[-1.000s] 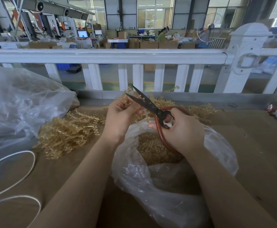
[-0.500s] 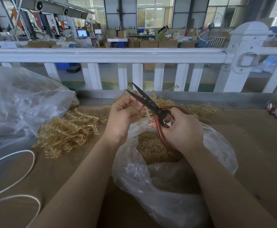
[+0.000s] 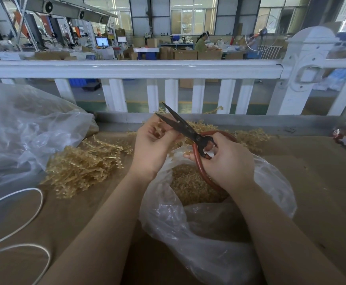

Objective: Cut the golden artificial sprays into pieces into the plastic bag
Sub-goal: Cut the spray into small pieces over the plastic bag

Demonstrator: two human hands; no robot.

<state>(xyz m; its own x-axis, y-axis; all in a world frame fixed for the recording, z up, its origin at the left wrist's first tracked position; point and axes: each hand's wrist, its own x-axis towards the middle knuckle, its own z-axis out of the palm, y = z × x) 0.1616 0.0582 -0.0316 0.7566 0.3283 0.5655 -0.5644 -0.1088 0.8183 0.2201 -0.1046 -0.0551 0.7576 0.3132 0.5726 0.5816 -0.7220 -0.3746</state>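
Bag (image 3: pixel 209 233) nearest us, mouth gaping under both hands so cut bits drop in. Above it, our right hand (image 3: pixel 229 161) grips the scissors (image 3: pixel 188 130) — blades parted — while our left hand (image 3: pixel 153 145) pinches a golden spray (image 3: pixel 159 128) between them. Uncut sprays (image 3: pixel 81 163) wait beyond.

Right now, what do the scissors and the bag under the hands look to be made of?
Dark-bladed scissors with red loop handles: blades look like dull, darkened metal, matte; handles look smooth, coated or plastic, uncertain. Clear plastic bag: thin glossy film, since it wrinkles, glints, and shows golden pieces through it.
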